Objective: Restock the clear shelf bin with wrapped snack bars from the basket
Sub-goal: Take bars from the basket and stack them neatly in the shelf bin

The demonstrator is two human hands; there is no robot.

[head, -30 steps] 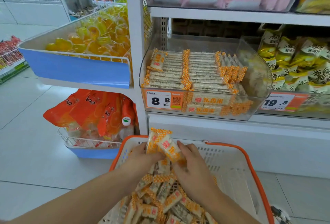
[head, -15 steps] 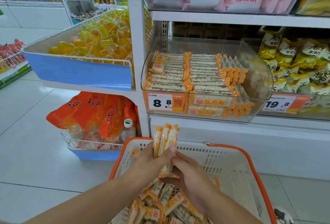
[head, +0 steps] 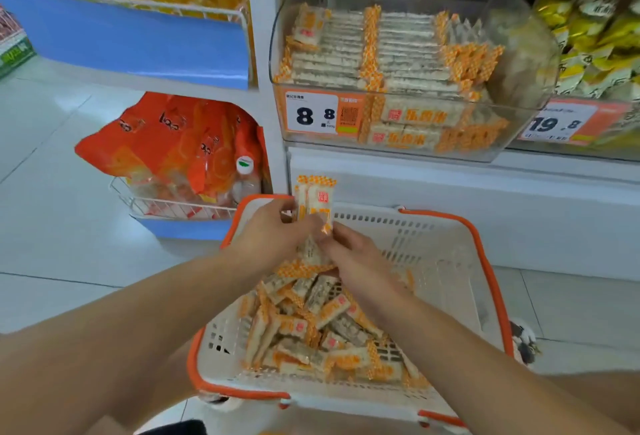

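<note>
Left hand (head: 273, 233) grips a small bunch of snack bars (head: 317, 200) above the basket (head: 450, 261); clear wrappers, orange-checked ends, pale filling. Bunch stands upright, long axis vertical, lower part hidden by fingers. Right hand (head: 356, 261) pinches the bunch's bottom end. More bars lie jumbled in the basket. Up right, the shelf bin (head: 519, 64) holds bars lying crosswise in neat rows. Exact bar count in hand unclear.

shelf (head: 450, 171): white, carries clear bin (head: 519, 64) of bars, price tag 8.8 in front
floor (head: 62, 226): pale tiles
basket (head: 446, 261): support unclear
</note>
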